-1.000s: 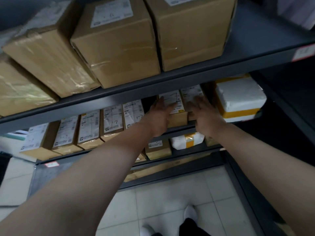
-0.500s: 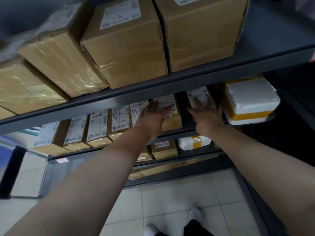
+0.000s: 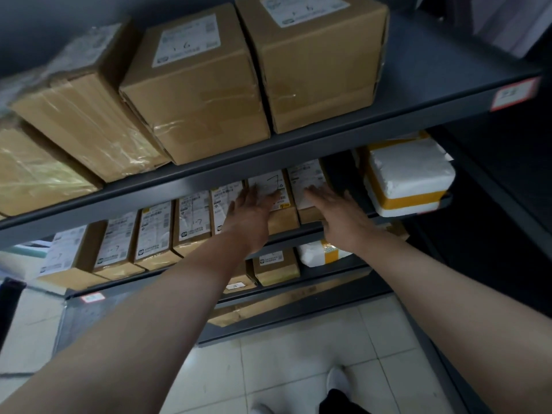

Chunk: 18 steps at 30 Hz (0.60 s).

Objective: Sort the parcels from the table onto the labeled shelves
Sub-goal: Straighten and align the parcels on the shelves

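Two parcels (image 3: 304,176) are pressed flat by left hand (image 3: 252,218) and right hand (image 3: 343,221), fingers (image 3: 317,195) straight, nothing gripped. Right one could be tipped into the gap by an uneven push.

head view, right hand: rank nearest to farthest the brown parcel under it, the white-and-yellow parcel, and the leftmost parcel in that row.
1. The brown parcel: under the fingers of the right hand, touching.
2. The white-and-yellow parcel: to the right on the same shelf, across a dark gap.
3. The leftmost parcel: far left end of the row.
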{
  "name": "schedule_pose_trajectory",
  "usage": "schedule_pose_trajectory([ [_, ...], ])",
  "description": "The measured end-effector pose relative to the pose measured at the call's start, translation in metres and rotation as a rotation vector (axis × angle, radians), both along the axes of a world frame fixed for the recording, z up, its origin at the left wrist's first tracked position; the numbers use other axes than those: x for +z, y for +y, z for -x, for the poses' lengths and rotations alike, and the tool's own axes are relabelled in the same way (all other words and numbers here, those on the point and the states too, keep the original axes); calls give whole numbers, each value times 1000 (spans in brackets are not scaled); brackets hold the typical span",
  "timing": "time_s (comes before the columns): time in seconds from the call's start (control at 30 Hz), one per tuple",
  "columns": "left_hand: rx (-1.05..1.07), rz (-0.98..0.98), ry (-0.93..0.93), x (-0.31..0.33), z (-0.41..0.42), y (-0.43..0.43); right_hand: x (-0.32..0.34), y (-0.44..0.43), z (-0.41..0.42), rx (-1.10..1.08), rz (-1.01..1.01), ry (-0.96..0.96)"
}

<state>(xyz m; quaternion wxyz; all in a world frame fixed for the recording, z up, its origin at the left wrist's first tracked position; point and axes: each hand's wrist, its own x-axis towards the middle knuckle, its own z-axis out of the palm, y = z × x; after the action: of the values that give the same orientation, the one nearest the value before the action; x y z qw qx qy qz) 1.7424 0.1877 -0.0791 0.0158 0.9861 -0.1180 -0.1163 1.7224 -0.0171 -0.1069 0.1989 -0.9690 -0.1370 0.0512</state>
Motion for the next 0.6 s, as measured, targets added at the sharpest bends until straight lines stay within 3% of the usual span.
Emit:
schedule_pose_trajectory([
  [0.13, -132, 26, -104, 5, 1, -27, -10, -34, 23, -46, 103, -280],
  [0.23, -226, 19, -105, 9, -2, -63, -3, -56, 37, -137, 180, -336],
  [0.4, -348, 172, -91, 11, -3, -125, 19, -99, 53, -419, 167, -334],
  [0.5, -379, 247, -56, 12, 1, -151, 18, -122, 54, -528, 135, -228],
  [0.6, -372, 314, 50, 10, 1, -165, 13, -135, 51, -569, -28, -117],
])
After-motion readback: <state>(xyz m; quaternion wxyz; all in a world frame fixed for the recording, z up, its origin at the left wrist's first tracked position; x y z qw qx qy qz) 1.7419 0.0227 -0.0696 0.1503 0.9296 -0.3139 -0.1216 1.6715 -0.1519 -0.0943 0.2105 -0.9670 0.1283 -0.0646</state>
